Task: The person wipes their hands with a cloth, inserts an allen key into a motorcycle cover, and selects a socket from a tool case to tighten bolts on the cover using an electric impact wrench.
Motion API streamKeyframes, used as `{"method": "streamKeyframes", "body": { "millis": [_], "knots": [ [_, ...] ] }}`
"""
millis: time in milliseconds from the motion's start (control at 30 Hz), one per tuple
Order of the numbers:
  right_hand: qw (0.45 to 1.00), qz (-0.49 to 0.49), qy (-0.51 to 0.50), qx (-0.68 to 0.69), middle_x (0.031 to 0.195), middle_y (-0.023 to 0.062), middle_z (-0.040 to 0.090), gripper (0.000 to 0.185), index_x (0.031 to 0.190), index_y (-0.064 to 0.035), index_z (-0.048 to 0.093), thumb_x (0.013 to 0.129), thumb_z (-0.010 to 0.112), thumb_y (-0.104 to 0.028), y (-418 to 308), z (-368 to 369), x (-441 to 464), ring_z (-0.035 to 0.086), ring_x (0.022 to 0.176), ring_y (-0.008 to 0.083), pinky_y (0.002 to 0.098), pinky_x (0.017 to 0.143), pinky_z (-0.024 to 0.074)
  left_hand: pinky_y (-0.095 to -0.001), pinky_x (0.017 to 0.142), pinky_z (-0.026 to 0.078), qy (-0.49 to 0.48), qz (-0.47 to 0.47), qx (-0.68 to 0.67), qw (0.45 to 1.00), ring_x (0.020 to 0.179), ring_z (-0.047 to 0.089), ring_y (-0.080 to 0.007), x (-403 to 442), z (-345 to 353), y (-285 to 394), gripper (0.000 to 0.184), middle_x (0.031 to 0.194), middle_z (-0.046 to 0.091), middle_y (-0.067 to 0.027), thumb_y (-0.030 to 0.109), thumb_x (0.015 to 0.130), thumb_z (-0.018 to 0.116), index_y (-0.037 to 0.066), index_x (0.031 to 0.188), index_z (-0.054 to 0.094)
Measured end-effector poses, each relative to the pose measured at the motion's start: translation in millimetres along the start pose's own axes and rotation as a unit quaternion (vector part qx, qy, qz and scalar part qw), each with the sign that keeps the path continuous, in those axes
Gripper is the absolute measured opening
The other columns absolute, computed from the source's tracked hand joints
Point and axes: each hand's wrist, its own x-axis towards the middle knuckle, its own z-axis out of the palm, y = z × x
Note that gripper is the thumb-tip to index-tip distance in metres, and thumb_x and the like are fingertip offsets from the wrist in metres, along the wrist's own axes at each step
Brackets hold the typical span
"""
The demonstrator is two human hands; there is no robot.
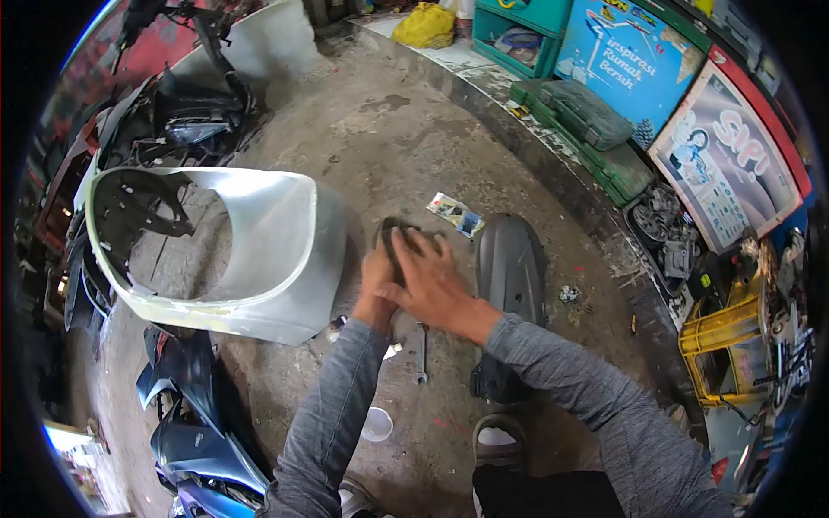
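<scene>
A stained concrete floor [371, 129] and the raised ledge [440, 56] along its right side.
On the ledge, a yellow bag [423, 26] sits near a teal crate [540, 19]; next comes a blue sign [626, 65] reading "Inspirasi Rumah Bersih", with a green case [587, 112] lying in front of it. Farther along, grimy metal parts [672, 242] lie beside a framed poster [734, 155] with large pale lettering, and a yellow plastic basket [725, 396] stands nearer. Dark motorcycle parts [200, 131] are heaped at upper left; glossy blue body panels [207, 449] lie at lower left.
</scene>
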Motion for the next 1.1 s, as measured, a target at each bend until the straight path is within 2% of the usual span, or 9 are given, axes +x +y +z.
{"method": "streamKeyframes", "body": {
  "millis": [100,233,367,433,600,667,833,933,1100],
  "knots": [
    [0.999,-0.028,-0.02,-0.037,0.138,0.0258,0.046,0.094,0.141,0.0102,0.031,0.09,0.032,-0.069,0.0,4.6,-7.5,0.034,0.133,0.0432,0.0619,0.108,0.0176,-0.0333,0.072,0.054,0.004,0.112,0.294,0.949,0.084,0.065,-0.0189,-2.1,-18.2,-1.2,0.031,0.097,0.068,-0.0091,0.026,0.099,0.051,0.001,0.114,0.061],
    [0.997,-0.019,-0.073,-0.007,0.144,0.0265,0.038,0.098,0.143,0.012,0.025,0.09,0.032,-0.07,-3.7,10.6,-15.3,0.033,0.134,0.0449,0.0614,0.108,0.0164,-0.0319,0.063,0.051,0.098,0.102,0.195,0.971,0.072,0.065,-0.0182,-13.1,-5.8,0.7,0.034,0.085,0.071,-0.0158,0.023,0.098,0.054,-0.008,0.099,0.068],
    [0.988,0.061,-0.063,0.126,0.149,0.0278,0.03,0.102,0.145,0.0111,0.019,0.088,0.041,-0.07,-17.9,11.3,-8.1,0.033,0.132,0.0458,0.06,0.107,0.019,-0.0343,0.061,0.05,0.186,0.168,0.418,0.873,0.064,0.063,-0.0192,-13.1,-0.5,7.1,0.031,0.075,0.069,-0.0176,0.025,0.093,0.061,-0.005,0.095,0.07],
    [0.995,0.049,-0.04,0.079,0.147,0.0281,0.033,0.1,0.145,0.0098,0.021,0.087,0.044,-0.069,-20.8,11.3,-2.8,0.034,0.131,0.0459,0.0595,0.106,0.0203,-0.035,0.059,0.05,0.208,0.361,0.395,0.819,0.059,0.062,-0.0197,-12.3,8.1,11.0,0.03,0.071,0.068,-0.0172,0.026,0.09,0.065,-0.004,0.09,0.071],
    [1.0,-0.005,-0.014,0.025,0.134,0.029,0.048,0.094,0.139,0.0134,0.032,0.088,0.045,-0.065,-21.4,-1.8,16.3,0.035,0.13,0.0428,0.0526,0.102,0.0253,-0.0362,0.056,0.049,0.298,0.187,0.269,0.897,0.054,0.061,-0.0218,2.5,13.8,25.6,0.038,0.069,0.069,-0.0177,0.029,0.085,0.072,-0.008,0.078,0.067],
    [1.0,-0.01,-0.015,0.002,0.133,0.0272,0.049,0.093,0.138,0.0132,0.033,0.088,0.046,-0.064,-14.3,-2.2,18.8,0.038,0.128,0.0431,0.0523,0.102,0.0263,-0.0453,0.055,0.047,0.269,0.257,0.41,0.833,0.057,0.06,-0.0384,6.5,9.2,29.5,0.045,0.066,0.063,-0.0241,0.041,0.085,0.068,-0.003,0.077,0.068],
    [0.999,-0.017,0.028,-0.003,0.126,0.0206,0.057,0.07,0.137,0.0013,0.042,0.092,0.05,-0.052,4.1,1.6,23.1,0.044,0.126,0.0372,0.052,0.1,0.0318,-0.0474,0.059,0.047,0.184,0.284,0.541,0.769,0.06,0.062,-0.0383,23.9,-16.3,29.9,0.052,0.066,0.063,-0.0231,0.04,0.09,0.06,-0.011,0.079,0.063],
    [0.981,0.101,0.021,0.164,0.112,0.0213,0.063,0.047,0.124,-0.0006,0.053,0.088,0.06,-0.03,13.7,9.3,31.1,0.055,0.109,0.0365,0.0454,0.089,0.0429,-0.037,0.065,0.049,0.066,0.071,0.183,0.978,0.068,0.062,-0.0256,30.6,-19.8,13.2,0.05,0.074,0.065,-0.0155,0.035,0.093,0.054,-0.012,0.081,0.062],
    [0.993,0.055,0.064,0.085,0.095,0.0206,0.066,0.031,0.106,0.0005,0.063,0.079,0.068,-0.013,52.5,12.3,42.8,0.063,0.083,0.0383,0.0414,0.071,0.0493,-0.0304,0.062,0.048,-0.061,0.005,0.071,0.996,0.069,0.059,-0.017,10.2,-3.8,25.7,0.028,0.086,0.064,-0.0077,0.018,0.092,0.053,-0.007,0.101,0.063]
  ]
}}
